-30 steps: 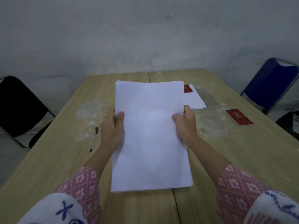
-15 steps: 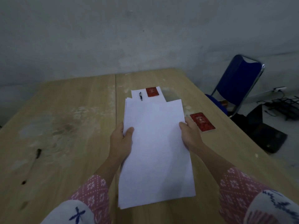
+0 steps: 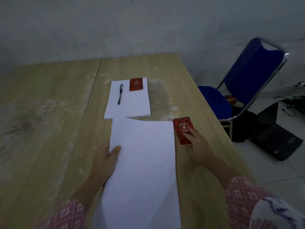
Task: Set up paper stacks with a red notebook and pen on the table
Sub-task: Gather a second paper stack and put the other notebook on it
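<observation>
Left hand (image 3: 105, 160) clamps left edge of near white paper stack (image 3: 142, 171), frame centre, on tan wooden worktop (image 3: 49, 129). Right hand (image 3: 197, 146) – fingers spread, tips resting on small red spiral notebook (image 3: 182, 130) just right of stack. Upper centre – second paper stack (image 3: 132, 104) carrying black pen (image 3: 120, 94), second red notebook (image 3: 136, 84).

Blue folding chair (image 3: 252, 76) w/ chrome frame at 2 o'clock, just beside counter (image 3: 49, 129) edge, black bag (image 3: 244, 126) under it on floor, dark flat case (image 3: 279, 142) at 3 o'clock, cables (image 3: 295, 103) by grey wall (image 3: 148, 25).
</observation>
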Demonstrator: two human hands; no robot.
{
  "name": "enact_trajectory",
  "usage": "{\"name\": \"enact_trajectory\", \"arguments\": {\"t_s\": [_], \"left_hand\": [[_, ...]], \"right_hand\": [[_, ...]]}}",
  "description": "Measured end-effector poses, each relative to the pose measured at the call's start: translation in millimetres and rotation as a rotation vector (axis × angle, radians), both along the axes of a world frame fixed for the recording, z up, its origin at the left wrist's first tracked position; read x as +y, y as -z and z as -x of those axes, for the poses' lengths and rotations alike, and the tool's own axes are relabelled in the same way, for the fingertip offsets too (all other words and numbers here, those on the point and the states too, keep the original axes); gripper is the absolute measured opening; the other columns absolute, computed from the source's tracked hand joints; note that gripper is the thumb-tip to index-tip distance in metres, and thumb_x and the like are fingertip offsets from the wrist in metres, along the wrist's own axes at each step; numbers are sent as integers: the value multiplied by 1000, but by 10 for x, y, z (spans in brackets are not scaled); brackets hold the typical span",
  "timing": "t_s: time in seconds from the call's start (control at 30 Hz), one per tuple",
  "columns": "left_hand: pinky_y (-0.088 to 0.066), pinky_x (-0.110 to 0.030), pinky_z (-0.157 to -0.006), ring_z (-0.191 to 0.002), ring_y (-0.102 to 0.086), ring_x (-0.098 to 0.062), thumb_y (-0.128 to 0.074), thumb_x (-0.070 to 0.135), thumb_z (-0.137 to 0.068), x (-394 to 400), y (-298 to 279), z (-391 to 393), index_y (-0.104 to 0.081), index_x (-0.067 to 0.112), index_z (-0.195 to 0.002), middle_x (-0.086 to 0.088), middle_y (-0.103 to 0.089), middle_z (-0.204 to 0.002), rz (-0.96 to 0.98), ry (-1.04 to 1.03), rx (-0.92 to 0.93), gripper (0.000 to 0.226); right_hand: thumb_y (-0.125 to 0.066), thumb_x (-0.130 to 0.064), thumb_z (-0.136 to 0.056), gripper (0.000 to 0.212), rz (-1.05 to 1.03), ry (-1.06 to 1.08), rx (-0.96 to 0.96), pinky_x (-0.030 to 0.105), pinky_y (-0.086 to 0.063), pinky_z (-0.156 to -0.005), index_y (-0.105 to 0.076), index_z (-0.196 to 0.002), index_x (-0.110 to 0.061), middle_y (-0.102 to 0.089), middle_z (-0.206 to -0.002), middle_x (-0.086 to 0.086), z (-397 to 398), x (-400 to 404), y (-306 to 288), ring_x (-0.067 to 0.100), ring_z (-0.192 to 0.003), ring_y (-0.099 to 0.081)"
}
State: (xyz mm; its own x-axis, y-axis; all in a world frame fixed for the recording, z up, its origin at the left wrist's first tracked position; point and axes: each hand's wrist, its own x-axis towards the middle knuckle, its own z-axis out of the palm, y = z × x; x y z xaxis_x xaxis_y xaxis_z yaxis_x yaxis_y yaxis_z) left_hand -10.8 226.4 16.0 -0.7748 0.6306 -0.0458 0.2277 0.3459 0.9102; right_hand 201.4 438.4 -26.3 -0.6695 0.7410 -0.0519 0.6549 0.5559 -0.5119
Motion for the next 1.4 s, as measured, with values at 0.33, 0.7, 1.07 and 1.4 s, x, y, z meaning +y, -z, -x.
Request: {"name": "enact_trajectory", "arguments": {"t_s": [0.33,0.7,1.07,1.4], "left_hand": [[-50,-7,-55,-66,-68,4,-54,10,-88,145,98,-62,-65,14,-95,6,-68,-85,30,66,-167,14],[-59,-33,-70,-83,-72,-24,-57,12,-86,457,68,-114,-66,12,-101,-4,-75,-97,28,179,-408,18],[-60,-35,-76,-91,-71,-27,-82,56,-42,402,10,-22,-70,22,-100,-6,-75,-101,15,300,-517,68],[-54,-16,-56,-69,-71,-6,-57,19,-87,839,23,-127,-65,12,-105,0,-74,-92,102,170,-322,21]], "right_hand": [[-47,-21,-90,25,211,118,227,49,-51,-86,-68,-102,-20,-72,-104,14,235,323,-41,31,-96,-63],[-57,0,-82,14,204,126,397,6,-41,-55,-71,-77,1,-72,-79,17,372,600,-376,17,-66,-58],[-75,-15,-72,9,410,94,389,21,-43,-66,-73,-64,-12,-63,-59,-3,371,641,-444,10,-64,-58],[-73,-20,-75,12,280,100,427,7,-44,-57,-72,-75,-9,-70,-76,4,433,658,-532,11,-69,-62]]}}
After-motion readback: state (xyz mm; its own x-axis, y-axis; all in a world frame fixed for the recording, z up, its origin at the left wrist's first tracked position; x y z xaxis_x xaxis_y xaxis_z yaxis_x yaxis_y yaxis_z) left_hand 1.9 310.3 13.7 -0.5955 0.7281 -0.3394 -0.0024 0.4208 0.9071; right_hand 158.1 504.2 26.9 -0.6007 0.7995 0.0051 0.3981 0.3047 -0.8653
